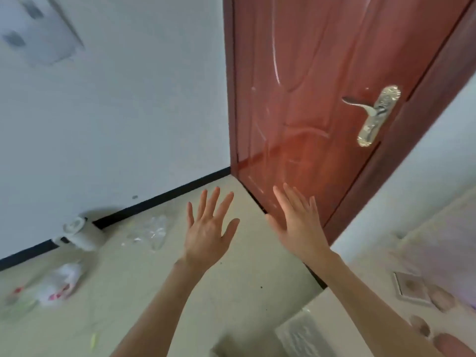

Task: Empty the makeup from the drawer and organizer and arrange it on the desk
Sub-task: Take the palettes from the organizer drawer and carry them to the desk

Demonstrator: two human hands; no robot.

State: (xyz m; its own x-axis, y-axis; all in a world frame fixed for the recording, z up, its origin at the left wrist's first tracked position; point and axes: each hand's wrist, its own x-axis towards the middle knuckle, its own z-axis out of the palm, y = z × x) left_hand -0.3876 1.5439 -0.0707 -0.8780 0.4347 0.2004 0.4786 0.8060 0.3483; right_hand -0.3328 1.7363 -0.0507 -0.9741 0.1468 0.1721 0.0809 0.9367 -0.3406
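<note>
My left hand (210,228) and my right hand (298,222) are both raised in front of me, palms away, fingers straight and spread, holding nothing. They hover over the floor near a door corner. At the right edge lies a white desk surface (373,284) with a square palette (412,288) and a few pinkish makeup items (443,300), all blurred. No drawer or organizer shows.
A red-brown door (309,99) with a gold lever handle (376,114) stands ahead. White wall on the left, black skirting. On the beige floor lie a clear plastic wrapper (149,231), a white roll (79,235) and a plastic bag (59,284). A white textured object (304,336) sits bottom centre.
</note>
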